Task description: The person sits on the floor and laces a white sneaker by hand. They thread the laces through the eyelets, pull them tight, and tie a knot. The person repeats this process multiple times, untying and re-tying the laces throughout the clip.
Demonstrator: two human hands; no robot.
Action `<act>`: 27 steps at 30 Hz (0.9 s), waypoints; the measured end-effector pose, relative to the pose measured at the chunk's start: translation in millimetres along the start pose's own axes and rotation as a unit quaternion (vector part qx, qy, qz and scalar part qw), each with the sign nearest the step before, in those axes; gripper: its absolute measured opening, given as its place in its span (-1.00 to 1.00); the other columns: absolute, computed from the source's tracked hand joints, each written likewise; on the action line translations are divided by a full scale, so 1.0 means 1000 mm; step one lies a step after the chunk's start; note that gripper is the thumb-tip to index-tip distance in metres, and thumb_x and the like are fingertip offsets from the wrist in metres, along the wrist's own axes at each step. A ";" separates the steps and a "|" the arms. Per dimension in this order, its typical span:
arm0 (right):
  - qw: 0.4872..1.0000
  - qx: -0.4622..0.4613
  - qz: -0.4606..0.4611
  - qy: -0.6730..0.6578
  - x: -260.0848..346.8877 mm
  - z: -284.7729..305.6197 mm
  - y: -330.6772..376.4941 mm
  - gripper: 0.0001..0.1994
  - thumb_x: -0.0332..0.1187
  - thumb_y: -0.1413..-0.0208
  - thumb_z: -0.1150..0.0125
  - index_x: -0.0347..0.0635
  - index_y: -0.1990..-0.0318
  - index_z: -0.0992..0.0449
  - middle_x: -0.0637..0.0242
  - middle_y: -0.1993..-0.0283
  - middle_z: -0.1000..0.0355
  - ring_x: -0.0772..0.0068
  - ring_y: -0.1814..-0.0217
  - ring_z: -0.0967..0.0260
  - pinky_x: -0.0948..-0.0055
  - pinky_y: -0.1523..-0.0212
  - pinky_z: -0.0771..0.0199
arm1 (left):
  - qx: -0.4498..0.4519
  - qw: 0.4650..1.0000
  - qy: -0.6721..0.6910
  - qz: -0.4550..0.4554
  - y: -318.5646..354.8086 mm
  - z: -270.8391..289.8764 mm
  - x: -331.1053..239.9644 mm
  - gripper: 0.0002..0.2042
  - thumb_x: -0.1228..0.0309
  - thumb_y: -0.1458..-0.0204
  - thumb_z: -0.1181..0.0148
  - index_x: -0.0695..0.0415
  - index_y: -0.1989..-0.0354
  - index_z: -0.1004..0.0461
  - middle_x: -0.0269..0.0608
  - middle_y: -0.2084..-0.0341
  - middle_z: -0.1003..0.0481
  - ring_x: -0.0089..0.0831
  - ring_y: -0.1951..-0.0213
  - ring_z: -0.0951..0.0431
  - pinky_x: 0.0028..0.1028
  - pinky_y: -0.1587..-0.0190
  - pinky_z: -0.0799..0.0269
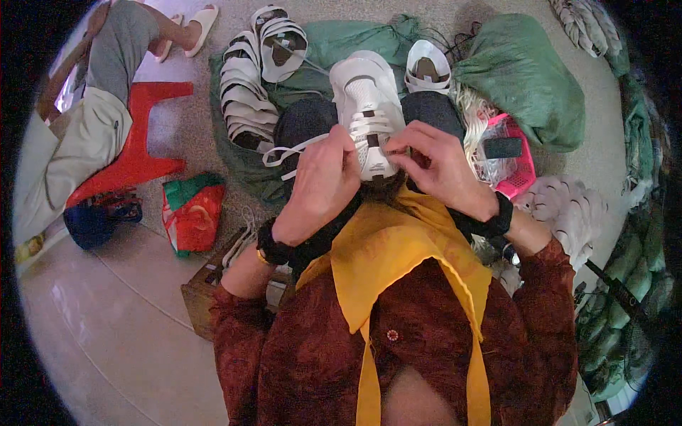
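A white shoe upper (362,92) lies across my lap, its toe pointing away from me and its tongue toward my body. Laces cross its front in several rows. My left hand (323,174) is closed at the upper's left eyelet edge, and a white shoelace (290,150) loops out from it to the left. On the opposite edge, my right hand (437,167) has its thumb and forefinger drawn together beside the eyelets; what lies between those fingertips is too small to make out.
Nested white shoe uppers (241,92) lie on green sacking left of my knees, with another upper (428,65) beyond my right knee. At right are a bulging green sack (529,78), a pink basket (524,167) and a dark phone (503,148). A person sits on a red stool (145,128) at left.
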State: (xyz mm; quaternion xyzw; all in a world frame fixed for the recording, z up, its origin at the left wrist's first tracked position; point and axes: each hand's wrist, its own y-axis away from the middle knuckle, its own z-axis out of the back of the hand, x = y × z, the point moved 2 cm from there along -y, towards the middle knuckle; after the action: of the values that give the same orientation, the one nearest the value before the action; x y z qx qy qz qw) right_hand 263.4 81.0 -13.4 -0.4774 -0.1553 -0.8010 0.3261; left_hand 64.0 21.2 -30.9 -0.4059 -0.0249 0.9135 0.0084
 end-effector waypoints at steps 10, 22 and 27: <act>0.997 -0.037 -0.008 0.070 -0.009 -0.008 -0.009 -0.87 -0.46 -0.04 -0.32 -0.19 0.23 -0.59 0.13 0.32 -0.48 0.04 0.35 -0.49 0.25 0.35 -0.52 | 0.047 0.999 0.001 0.011 -0.005 0.007 -0.008 -0.90 0.59 -0.08 -0.14 0.20 0.33 -0.33 0.14 0.57 -0.45 0.12 0.46 -0.56 -0.13 0.44 -0.38; 0.992 -0.072 -0.100 0.002 -0.013 -0.016 -0.012 -0.86 -0.48 0.04 -0.37 -0.21 0.28 -0.67 0.14 0.34 -0.55 0.21 0.41 -0.53 0.37 0.36 -0.51 | 0.059 0.998 -0.006 -0.030 -0.017 0.005 -0.011 -0.96 0.52 -0.13 -0.05 0.20 0.33 -0.34 0.18 0.53 -0.45 0.21 0.36 -0.53 0.02 0.35 -0.37; 0.991 -0.076 -0.108 -0.001 -0.014 -0.017 -0.010 -0.87 -0.49 0.02 -0.36 -0.21 0.27 -0.67 0.16 0.32 -0.57 0.25 0.40 -0.54 0.39 0.35 -0.52 | 0.015 0.998 -0.043 -0.034 -0.015 -0.003 -0.015 -0.95 0.51 -0.11 -0.08 0.20 0.32 -0.36 0.18 0.53 -0.47 0.20 0.37 -0.54 0.03 0.35 -0.37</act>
State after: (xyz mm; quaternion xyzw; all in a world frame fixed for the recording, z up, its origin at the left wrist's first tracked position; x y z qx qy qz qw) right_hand 250.2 84.0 -33.5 -0.4825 -0.1448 -0.8404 0.2002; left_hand 76.2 35.8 -20.6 -0.3646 -0.0252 0.9298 0.0449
